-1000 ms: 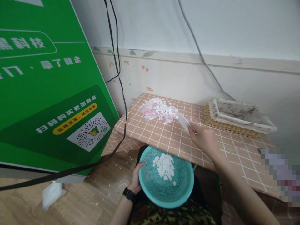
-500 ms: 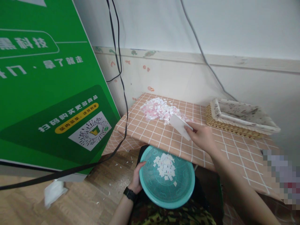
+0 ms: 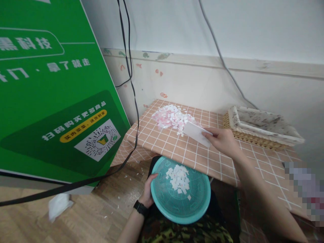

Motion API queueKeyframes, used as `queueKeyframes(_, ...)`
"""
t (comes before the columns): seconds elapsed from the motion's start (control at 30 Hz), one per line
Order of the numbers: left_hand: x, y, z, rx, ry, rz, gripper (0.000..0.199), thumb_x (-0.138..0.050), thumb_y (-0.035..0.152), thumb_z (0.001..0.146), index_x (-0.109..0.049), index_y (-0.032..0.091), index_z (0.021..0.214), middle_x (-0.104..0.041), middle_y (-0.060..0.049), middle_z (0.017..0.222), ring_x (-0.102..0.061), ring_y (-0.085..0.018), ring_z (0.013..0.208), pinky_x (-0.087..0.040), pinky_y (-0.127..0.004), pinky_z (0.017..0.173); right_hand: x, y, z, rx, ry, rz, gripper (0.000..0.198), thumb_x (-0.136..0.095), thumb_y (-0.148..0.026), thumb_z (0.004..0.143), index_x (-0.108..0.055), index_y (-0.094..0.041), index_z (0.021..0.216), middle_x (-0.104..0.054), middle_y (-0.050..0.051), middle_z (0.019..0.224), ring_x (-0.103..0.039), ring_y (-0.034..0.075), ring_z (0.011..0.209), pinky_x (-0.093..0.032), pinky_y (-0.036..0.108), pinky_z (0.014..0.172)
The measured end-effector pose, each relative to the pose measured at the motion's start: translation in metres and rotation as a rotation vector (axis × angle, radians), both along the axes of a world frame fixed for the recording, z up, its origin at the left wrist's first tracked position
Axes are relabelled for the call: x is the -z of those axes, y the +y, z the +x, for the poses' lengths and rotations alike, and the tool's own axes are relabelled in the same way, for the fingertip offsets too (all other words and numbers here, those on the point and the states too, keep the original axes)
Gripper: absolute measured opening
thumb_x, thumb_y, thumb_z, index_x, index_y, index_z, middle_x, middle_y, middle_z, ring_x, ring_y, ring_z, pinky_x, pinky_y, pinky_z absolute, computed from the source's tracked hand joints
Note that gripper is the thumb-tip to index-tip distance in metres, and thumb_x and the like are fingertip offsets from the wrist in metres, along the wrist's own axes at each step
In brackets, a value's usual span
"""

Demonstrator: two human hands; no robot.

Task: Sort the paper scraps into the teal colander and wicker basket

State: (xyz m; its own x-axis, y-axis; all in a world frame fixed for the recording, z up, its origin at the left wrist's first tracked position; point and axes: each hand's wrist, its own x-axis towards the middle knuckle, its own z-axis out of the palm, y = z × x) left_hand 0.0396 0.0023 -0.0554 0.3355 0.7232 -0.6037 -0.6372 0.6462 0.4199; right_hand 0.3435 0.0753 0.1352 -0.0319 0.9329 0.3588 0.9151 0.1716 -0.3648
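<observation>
My left hand grips the left rim of a round teal plastic colander, held at my lap below the table's front edge. Small white paper pieces lie in a loose heap inside it. In my right hand is a flat white rectangular card, pinched at its right end and tilted over the table. Its far left edge meets the near side of a pile of white and pink paper bits on the checked cloth. What the card is made of I cannot tell.
A wicker basket with a cloth lining stands at the table's right, against the wall. Black cables hang past the left table corner, beside a green panel. A white plastic bag and scattered bits lie on the floor.
My right hand has moved slightly right with the card, which now lies at a flatter angle across the view. My left hand and the colander stay nearly where they were.
</observation>
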Motion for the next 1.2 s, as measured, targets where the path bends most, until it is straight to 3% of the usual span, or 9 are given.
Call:
queueKeyframes(0.17,-0.001,-0.001,0.0,0.014,-0.004,-0.006,0.022,-0.064,0.031,0.073,-0.069,0.011,0.078,-0.073,-0.007,0.071,-0.068,-0.024,0.072,-0.052,-0.036,0.074,-0.002,0.007,0.001,-0.032,-0.05,-0.021,0.032,-0.047,-0.036,0.085,-0.07,-0.022,0.103,-0.071,0.004,0.071,-0.062,0.017,0.058,-0.04,0.026,0.054)
queueKeyframes(0.5,0.0,0.0,0.001,0.013,-0.008,0.009,0.021,-0.063,0.031,0.074,-0.069,0.011,0.08,-0.073,-0.008,0.073,-0.068,-0.024,0.072,-0.052,-0.036,0.075,-0.007,0.031,0.013,-0.143,0.002,-0.007,0.03,-0.048,-0.035,0.085,-0.071,-0.02,0.099,-0.072,0.004,0.084,-0.064,0.017,0.066,-0.043,0.027,0.058)
queueKeyframes(0.77,0.001,0.0,0.001,0.007,0.021,0.001,0.022,-0.063,0.031,0.074,-0.069,0.011,0.081,-0.073,-0.008,0.073,-0.068,-0.023,0.071,-0.052,-0.036,0.074,-0.015,0.04,0.031,-0.218,0.1,-0.091,0.026,-0.056,-0.035,0.08,-0.073,-0.02,0.093,-0.072,0.003,0.083,-0.064,0.017,0.069,-0.046,0.026,0.059)
queueKeyframes(1.2,-0.003,0.0,0.003,-0.01,0.048,-0.024,0.02,-0.064,0.03,0.072,-0.067,0.012,0.081,-0.072,-0.007,0.073,-0.066,-0.021,0.063,-0.052,-0.036,0.072,0.003,0.04,0.033,-0.236,0.345,-0.133,0.035,-0.058,-0.045,0.078,-0.072,-0.017,0.093,-0.071,0.005,0.081,-0.064,0.019,0.069,-0.049,0.03,0.059)
